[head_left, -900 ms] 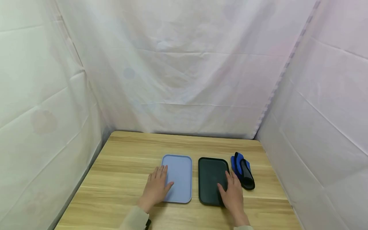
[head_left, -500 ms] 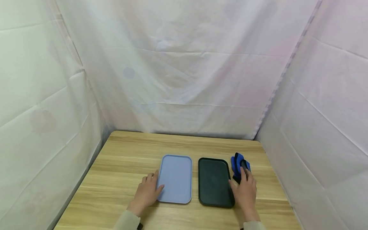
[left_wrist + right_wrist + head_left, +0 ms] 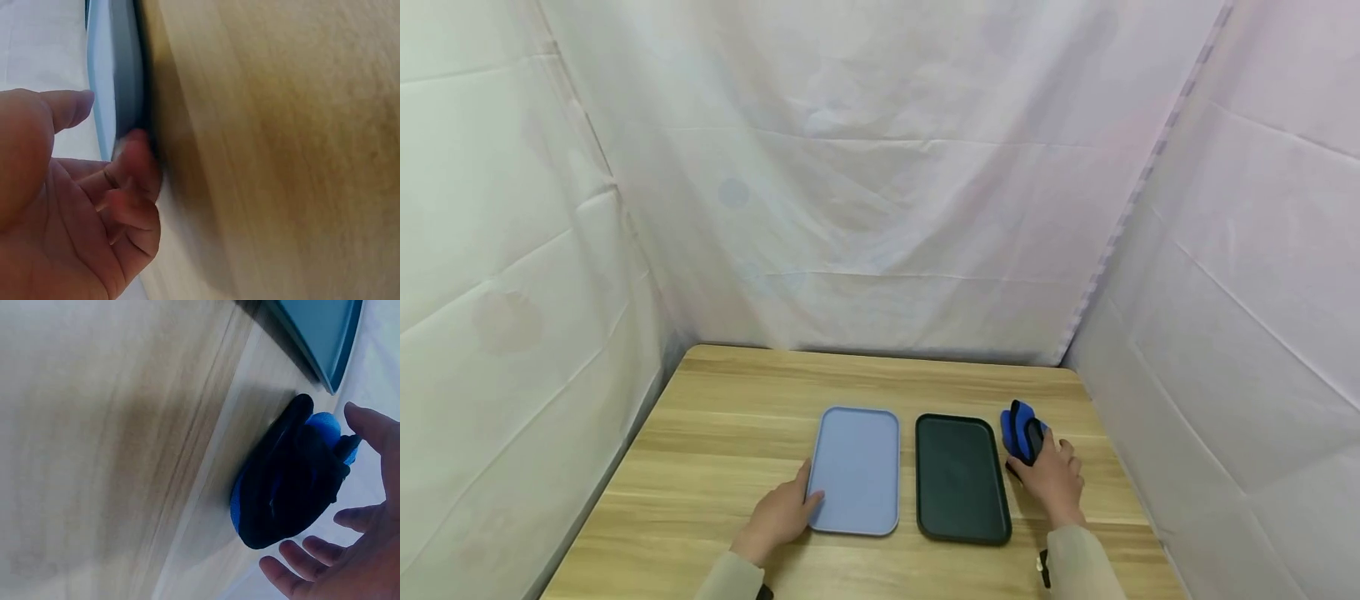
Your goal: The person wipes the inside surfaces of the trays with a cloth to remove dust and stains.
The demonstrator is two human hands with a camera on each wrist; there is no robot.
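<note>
In the head view, a light blue tray (image 3: 854, 471) lies flat on the wooden table, with my left hand (image 3: 781, 510) at its near left edge. The left thumb reaches over the rim; its fingers (image 3: 134, 165) curl in against the tray's outer wall in the left wrist view. My right hand (image 3: 1057, 479) reaches over a folded blue-and-black fabric item (image 3: 1019, 429), whose exact kind I cannot tell. Thumb and fingers are spread around this item (image 3: 287, 481), without closing on it, in the right wrist view. The palm partly covers it in the head view.
A dark green tray (image 3: 962, 483) lies between the light blue tray and the fabric item, apart from both. White curtains (image 3: 865, 208) hang behind the table (image 3: 722, 433) and along both sides.
My left hand has slid off the light blue tray's surface to its left edge. My right hand has left the dark green tray and moved right to the blue-and-black item.
</note>
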